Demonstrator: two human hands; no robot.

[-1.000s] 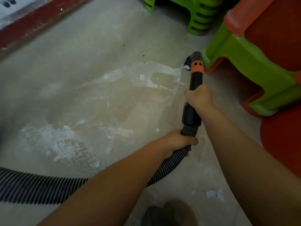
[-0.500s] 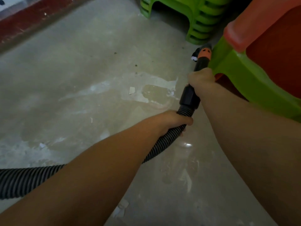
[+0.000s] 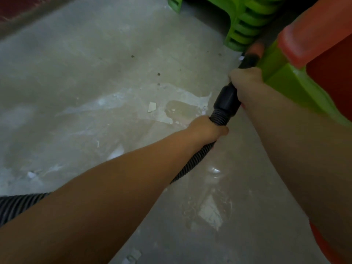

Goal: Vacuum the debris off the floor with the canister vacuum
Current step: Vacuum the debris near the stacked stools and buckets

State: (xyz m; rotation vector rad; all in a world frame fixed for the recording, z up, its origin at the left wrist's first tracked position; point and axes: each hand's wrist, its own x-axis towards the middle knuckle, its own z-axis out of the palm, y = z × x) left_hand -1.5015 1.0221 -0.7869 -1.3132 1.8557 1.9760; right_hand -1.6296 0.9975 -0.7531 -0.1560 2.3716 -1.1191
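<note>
Across most of the view spreads the concrete floor (image 3: 95, 63), patchy w/ white plaster smears and loose chips. Upper right, stacked plastic stools (image 3: 247, 21), green, stand beside a bigger green-and-orange stool (image 3: 297, 88) that crowds the right edge.

Next in size, the ribbed vacuum hose (image 3: 192, 162) runs from lower left under the left forearm up to a black cuff (image 3: 226, 100) and on to the nozzle (image 3: 250, 59). Nozzle tip sits in the gap btwn the two stool groups, touching or nearly touching the green stool edge; can't tell if its mouth meets the floor, since it's blurred. The canister itself isn't visible.

Left hand (image 3: 209, 128) wraps fully around the hose just below the cuff. Right hand (image 3: 245, 80) is closed around the wand above the cuff, fingers curled tight.

Small stuff: a pale flake (image 3: 151, 107) lies well behind the nozzle, a white scrap (image 3: 31, 174) far left, more bits (image 3: 133, 255) near the bottom.

Judgement: step is clearing the corner by the stool legs. To do it well, keep the mouth low and flat, move slowly, let the left hand feed slack so the hose doesn't drag chips, then sweep back for the open-floor flakes.
</note>
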